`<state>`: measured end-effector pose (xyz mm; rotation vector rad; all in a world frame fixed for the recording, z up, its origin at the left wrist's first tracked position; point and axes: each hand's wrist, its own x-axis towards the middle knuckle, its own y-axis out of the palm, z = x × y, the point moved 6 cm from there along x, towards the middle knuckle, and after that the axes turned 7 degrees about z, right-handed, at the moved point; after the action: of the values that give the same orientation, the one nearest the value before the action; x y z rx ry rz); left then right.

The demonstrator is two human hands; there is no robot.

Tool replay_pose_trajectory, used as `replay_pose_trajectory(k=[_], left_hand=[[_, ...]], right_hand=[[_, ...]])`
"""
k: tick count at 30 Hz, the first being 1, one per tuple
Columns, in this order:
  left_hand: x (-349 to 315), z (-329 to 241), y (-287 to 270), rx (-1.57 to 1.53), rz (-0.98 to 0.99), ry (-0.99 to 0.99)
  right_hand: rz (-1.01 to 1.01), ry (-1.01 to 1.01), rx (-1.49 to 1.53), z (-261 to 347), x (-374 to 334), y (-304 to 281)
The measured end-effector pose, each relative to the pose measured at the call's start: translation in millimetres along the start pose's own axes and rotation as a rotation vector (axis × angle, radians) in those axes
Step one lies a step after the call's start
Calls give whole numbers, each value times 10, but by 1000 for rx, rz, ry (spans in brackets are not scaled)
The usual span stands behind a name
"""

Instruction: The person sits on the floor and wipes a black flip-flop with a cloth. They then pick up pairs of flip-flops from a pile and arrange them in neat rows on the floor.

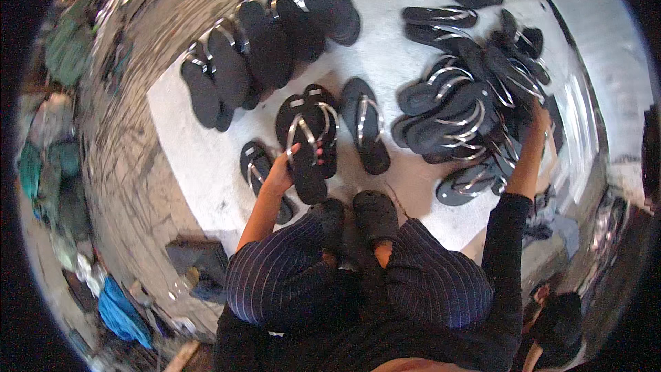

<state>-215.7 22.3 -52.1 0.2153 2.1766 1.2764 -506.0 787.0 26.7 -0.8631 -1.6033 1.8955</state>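
My left hand [279,173] grips a black flip-flop [308,178] with a shiny silver strap. Its thumb lies on the near side and its fingertips show at the far edge. A second black flip-flop [329,158] sits right behind that one; I cannot tell whether it is gripped too. Over on the right, my right hand [541,120] reaches into a heap of black flip-flops [451,124] with silver straps. Its fingers are hard to make out among them. One flip-flop [257,165] lies left of my left hand, partly covered by the forearm, and another [363,117] lies alone in the middle.
A slanting row of flip-flops [265,45] overlaps along the far left of the white sheet [200,172]. My dark clogs [376,215] rest at the sheet's near edge. A dark box [196,255] stands at left, with blue cloth [124,311] beyond it.
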Motion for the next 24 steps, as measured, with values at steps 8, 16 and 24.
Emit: replay_pose_trajectory(k=[8, 16, 24], left_hand=[[-200, -202, 491, -36, -57, 183], [-20, -267, 778, -128, -181, 280], [-48, -359, 1098, -208, -31, 350]], right_hand=[[-212, -726, 699, 949, -2231, -75], [117, -835, 1142, 1831, -4924, 127], [431, -1896, 697, 2384, -6051, -128]])
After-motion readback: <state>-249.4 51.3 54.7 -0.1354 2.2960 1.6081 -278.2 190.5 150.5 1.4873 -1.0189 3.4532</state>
